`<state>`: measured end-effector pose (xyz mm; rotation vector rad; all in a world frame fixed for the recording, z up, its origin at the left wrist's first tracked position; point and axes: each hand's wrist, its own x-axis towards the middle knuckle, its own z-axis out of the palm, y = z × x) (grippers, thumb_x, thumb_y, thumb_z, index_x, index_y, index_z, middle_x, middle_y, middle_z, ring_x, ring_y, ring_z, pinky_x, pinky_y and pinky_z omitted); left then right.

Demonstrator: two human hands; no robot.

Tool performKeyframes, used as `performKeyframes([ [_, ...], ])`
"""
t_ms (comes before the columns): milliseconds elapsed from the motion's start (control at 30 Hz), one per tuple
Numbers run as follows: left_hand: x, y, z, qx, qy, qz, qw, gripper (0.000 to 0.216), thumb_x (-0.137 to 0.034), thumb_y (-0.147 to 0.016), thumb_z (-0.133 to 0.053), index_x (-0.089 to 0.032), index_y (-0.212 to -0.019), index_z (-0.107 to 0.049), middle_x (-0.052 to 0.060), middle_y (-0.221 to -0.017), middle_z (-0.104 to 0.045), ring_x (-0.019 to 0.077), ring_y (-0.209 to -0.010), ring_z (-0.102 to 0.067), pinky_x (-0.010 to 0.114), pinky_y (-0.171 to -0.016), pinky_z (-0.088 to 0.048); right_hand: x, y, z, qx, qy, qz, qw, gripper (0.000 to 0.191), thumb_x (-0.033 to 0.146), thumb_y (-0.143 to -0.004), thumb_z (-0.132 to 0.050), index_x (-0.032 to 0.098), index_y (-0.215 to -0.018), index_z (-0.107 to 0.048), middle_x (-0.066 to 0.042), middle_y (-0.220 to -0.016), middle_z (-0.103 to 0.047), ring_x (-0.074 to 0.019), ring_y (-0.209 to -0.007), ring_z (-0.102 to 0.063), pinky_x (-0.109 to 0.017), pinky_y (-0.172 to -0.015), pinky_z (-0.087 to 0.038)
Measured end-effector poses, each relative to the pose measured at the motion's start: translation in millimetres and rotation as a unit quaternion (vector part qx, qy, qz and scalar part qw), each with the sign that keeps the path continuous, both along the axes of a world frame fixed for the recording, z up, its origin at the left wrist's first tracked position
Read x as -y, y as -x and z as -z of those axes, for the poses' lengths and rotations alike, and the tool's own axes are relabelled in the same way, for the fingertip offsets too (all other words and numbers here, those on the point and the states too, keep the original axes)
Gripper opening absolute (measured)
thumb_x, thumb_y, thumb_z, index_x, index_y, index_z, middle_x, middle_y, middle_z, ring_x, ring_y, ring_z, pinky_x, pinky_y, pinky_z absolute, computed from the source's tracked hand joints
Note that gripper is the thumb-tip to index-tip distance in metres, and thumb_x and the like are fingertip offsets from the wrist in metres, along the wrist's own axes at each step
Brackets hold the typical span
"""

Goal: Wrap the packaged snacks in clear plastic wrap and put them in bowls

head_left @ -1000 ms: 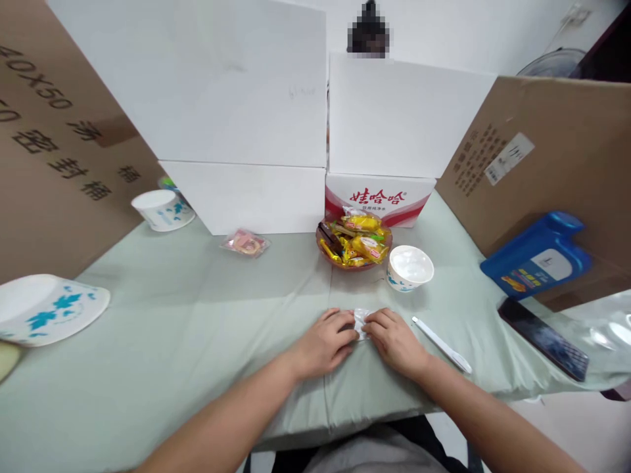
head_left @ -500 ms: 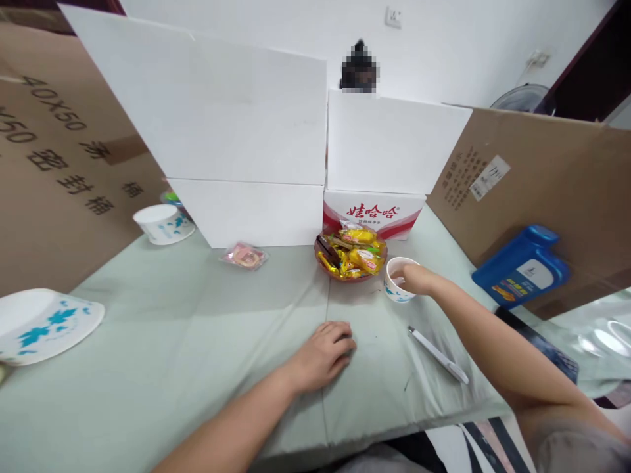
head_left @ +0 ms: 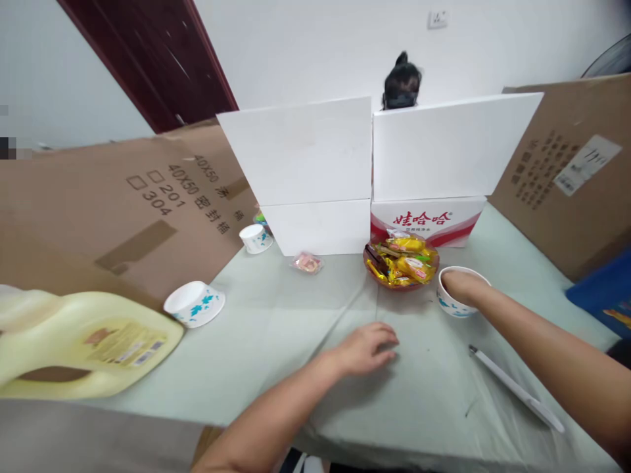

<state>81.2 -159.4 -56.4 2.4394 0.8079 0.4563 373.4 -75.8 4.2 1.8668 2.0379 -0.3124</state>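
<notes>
My left hand (head_left: 369, 344) rests on the pale green tablecloth (head_left: 276, 328) with its fingers loosely stretched forward and nothing in it. My right hand (head_left: 459, 285) reaches into a small white paper bowl (head_left: 447, 304) with blue print; its fingertips dip inside the bowl and are hidden. Just left of that bowl stands a reddish dish of wrapped sweets (head_left: 401, 266). A white pen (head_left: 515, 389) lies on the cloth below my right forearm.
White boxes (head_left: 315, 164) and a red-printed carton (head_left: 428, 220) wall off the back, with brown cardboard (head_left: 148, 203) on both sides. A pink packet (head_left: 306, 263), a white cup (head_left: 255, 238), a blue-patterned bowl (head_left: 194, 303), a yellow jug (head_left: 83, 345) and a blue jug (head_left: 604, 295) lie around. A person's head (head_left: 401, 82) shows behind.
Both hands held a small white wrapper together; my right hand then went to the white bowl and stays in it. My left hand stayed on the cloth. The view has swung left.
</notes>
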Motion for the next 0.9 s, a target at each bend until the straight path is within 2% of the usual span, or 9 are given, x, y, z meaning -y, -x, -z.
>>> performKeyframes([
  [67,-28.7,18.0,-18.9,-0.068,-0.004,-0.148,0.987,0.023,-0.028,-0.086,-0.060,-0.025,-0.108,-0.067,0.001,-0.117,-0.067,0.0157,-0.111,-0.060,0.026,-0.101,-0.044,0.6,0.3,0.1,-0.013,-0.013,0.002,1.000,0.020,0.023,-0.089,-0.055,0.014,-0.099,-0.070,-0.015,-0.113,-0.067,-0.0259,-0.103,-0.064,-0.035,-0.087,-0.048],
  [200,-101.9,70.2,-49.1,-0.112,-0.036,-0.338,0.934,0.038,-0.030,-0.084,-0.061,-0.018,-0.120,-0.061,0.013,-0.142,-0.049,0.0335,-0.139,-0.032,0.050,-0.115,-0.023,1.2,2.3,-2.1,-0.029,-0.030,0.011,0.999,0.025,0.019,-0.084,-0.054,0.015,-0.101,-0.072,-0.016,-0.116,-0.068,-0.0286,-0.104,-0.065,-0.034,-0.086,-0.047],
  [267,-127.1,93.7,-53.4,-0.124,-0.031,-0.405,0.905,0.050,-0.033,-0.077,-0.069,-0.019,-0.124,-0.058,0.014,-0.148,-0.041,0.0400,-0.144,-0.017,0.058,-0.114,-0.016,2.7,4.7,-4.4,-0.033,-0.036,0.022,0.999,0.026,0.020,-0.082,-0.056,0.015,-0.101,-0.073,-0.017,-0.115,-0.069,-0.0290,-0.104,-0.065,-0.034,-0.084,-0.047],
  [367,-138.7,111.1,-46.1,-0.116,-0.005,-0.470,0.875,0.059,-0.032,-0.069,-0.075,-0.019,-0.124,-0.056,0.017,-0.146,-0.042,0.0408,-0.139,-0.029,0.055,-0.110,-0.026,6.5,8.3,-8.3,-0.042,-0.043,0.039,0.997,0.026,0.019,-0.082,-0.057,0.015,-0.101,-0.074,-0.018,-0.114,-0.069,-0.0283,-0.105,-0.066,-0.033,-0.083,-0.048],
  [567,-105.7,99.8,-19.5,-0.023,0.012,-0.491,0.871,0.052,-0.036,-0.077,-0.065,-0.017,-0.124,-0.051,0.018,-0.143,-0.043,0.0345,-0.131,-0.040,0.047,-0.108,-0.029,8.6,5.2,-7.4,-0.058,-0.044,0.040,0.997,0.024,0.025,-0.088,-0.062,0.017,-0.109,-0.068,-0.011,-0.119,-0.066,-0.0243,-0.108,-0.063,-0.038,-0.090,-0.049],
  [700,-61.8,84.0,-9.4,0.071,0.070,-0.442,0.891,0.052,-0.055,-0.080,-0.058,-0.019,-0.118,-0.056,0.011,-0.110,-0.066,0.0290,-0.105,-0.060,0.040,-0.091,-0.045,5.6,0.4,-4.2,-0.052,-0.036,0.028,0.998,0.029,0.036,-0.092,-0.059,0.017,-0.113,-0.061,-0.008,-0.119,-0.062,-0.0208,-0.105,-0.061,-0.043,-0.091,-0.051],
  [800,-24.7,61.6,-0.5,0.153,0.129,-0.400,0.894,0.066,-0.070,-0.086,-0.033,-0.015,-0.113,-0.058,0.009,-0.095,-0.068,0.0234,-0.086,-0.065,0.034,-0.076,-0.052,3.9,-1.0,-3.6,-0.045,-0.035,0.017,0.998,0.029,0.035,-0.093,-0.058,0.016,-0.115,-0.060,-0.008,-0.119,-0.061,-0.0211,-0.104,-0.061,-0.043,-0.089,-0.051],
  [833,-13.4,51.9,2.4,0.187,0.154,-0.381,0.892,0.068,-0.072,-0.087,-0.029,-0.015,-0.107,-0.061,0.009,-0.092,-0.068,0.0221,-0.085,-0.065,0.033,-0.075,-0.052,3.7,-1.2,-3.5,-0.043,-0.034,0.014,0.998,0.030,0.035,-0.093,-0.058,0.017,-0.117,-0.059,-0.008,-0.120,-0.060,-0.0211,-0.104,-0.061,-0.043,-0.089,-0.052],
  [900,6.1,31.1,7.2,0.324,0.253,-0.337,0.847,0.062,-0.071,-0.084,-0.039,-0.015,-0.101,-0.061,0.010,-0.090,-0.068,0.0216,-0.082,-0.064,0.033,-0.071,-0.052,3.5,-1.9,-3.3,-0.039,-0.029,0.009,0.999,0.033,0.035,-0.093,-0.058,0.017,-0.120,-0.058,-0.009,-0.121,-0.059,-0.0212,-0.104,-0.060,-0.042,-0.087,-0.052],
])
